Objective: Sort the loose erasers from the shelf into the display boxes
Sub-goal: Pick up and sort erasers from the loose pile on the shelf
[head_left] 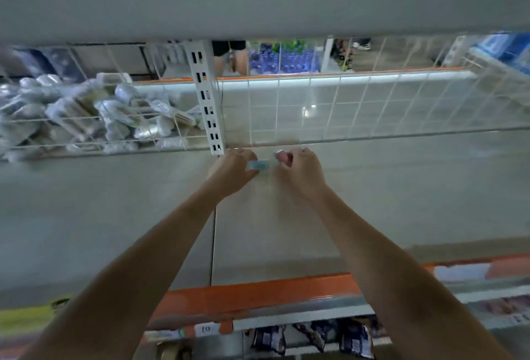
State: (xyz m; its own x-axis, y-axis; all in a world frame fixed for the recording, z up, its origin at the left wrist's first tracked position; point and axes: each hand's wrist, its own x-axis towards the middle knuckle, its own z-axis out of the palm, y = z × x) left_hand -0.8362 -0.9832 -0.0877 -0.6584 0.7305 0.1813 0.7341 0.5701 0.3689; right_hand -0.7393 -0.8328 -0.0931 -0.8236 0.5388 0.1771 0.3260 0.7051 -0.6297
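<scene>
From the head camera, you reach both bare arms far back across the pale shelf (114, 202), almost to the white wire grid (315, 107) that forms its rear wall. Your left hand (233, 171) has its fingers curled and pinches a small light-blue eraser (259, 164) at its left end; the eraser sits between your two hands, low over the shelf surface, though you cannot tell whether it touches the shelf. Your right hand (301, 171) is also curled, and its fingertips grip a small pinkish eraser (282, 156), blurred, just beside the blue one. Both hands are close together, right below the slotted white upright (205, 95). To the left, behind the grid, lies a heap of clear-wrapped packets (86, 113). The orange shelf edge (258, 293) runs under your forearms, carrying a small price label (206, 328), with dark packets (354, 339) hanging on the level below it.
</scene>
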